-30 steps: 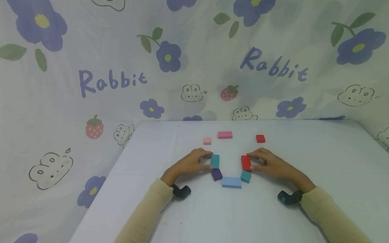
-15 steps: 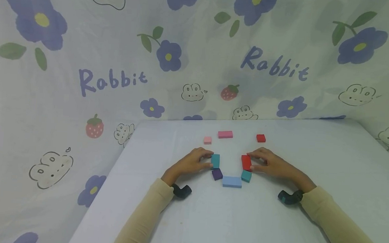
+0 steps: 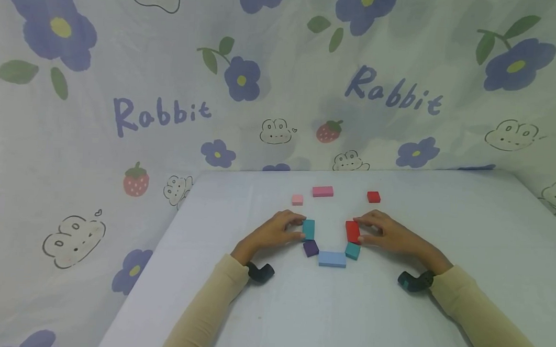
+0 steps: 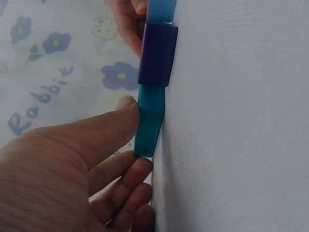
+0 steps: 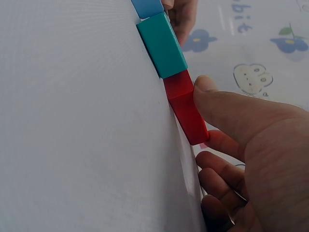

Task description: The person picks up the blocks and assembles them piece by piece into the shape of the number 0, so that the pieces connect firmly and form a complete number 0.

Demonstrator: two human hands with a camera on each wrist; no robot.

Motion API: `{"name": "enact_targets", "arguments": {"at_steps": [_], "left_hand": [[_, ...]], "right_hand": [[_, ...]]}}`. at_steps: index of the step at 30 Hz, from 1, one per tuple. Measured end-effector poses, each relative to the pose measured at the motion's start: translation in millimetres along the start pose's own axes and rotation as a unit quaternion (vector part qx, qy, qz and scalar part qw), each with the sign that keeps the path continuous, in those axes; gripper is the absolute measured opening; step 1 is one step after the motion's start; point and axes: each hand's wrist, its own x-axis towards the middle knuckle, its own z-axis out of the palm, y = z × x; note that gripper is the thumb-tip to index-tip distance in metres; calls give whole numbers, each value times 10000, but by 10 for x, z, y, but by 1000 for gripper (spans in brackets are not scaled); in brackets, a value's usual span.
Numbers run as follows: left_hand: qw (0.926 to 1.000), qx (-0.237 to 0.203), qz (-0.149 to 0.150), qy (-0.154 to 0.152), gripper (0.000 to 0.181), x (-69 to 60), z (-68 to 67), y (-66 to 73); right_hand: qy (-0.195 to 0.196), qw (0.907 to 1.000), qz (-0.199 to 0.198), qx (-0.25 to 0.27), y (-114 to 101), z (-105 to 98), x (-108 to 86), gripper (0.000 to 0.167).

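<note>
My left hand (image 3: pixel 277 230) pinches a long teal block (image 3: pixel 308 229) by its near and far ends, between thumb and forefinger. My right hand (image 3: pixel 388 234) grips a long red block (image 3: pixel 352 232) the same way, its thumb (image 5: pixel 227 108) at the near end. Against the teal block's near end sits a purple block (image 4: pixel 158 54). A small teal-green block (image 5: pixel 162 46) meets the red block's near end. Between those two small blocks lies a light blue block (image 3: pixel 332 259), closest to the body. Together these blocks form a U on the table.
Farther back on the white table (image 3: pixel 393 316) lie a small pale pink block (image 3: pixel 297 199), a longer pink block (image 3: pixel 322 191) and a small red block (image 3: pixel 373 197). Behind the table hangs a patterned cloth (image 3: pixel 283 79) with flowers and rabbits.
</note>
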Motion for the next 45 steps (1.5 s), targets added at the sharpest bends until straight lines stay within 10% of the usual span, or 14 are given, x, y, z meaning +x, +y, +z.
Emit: {"name": "enact_targets", "arguments": {"at_steps": [24,45], "left_hand": [[9999,-25,-8,107,48,-6,0,24],[9816,-51,-888,1692,24,72,-233,-166]], "right_hand": [[4,10000,-23,-23,-20,-16,-28,64],[2,10000,-60,7,10,-6,8,63]]}}
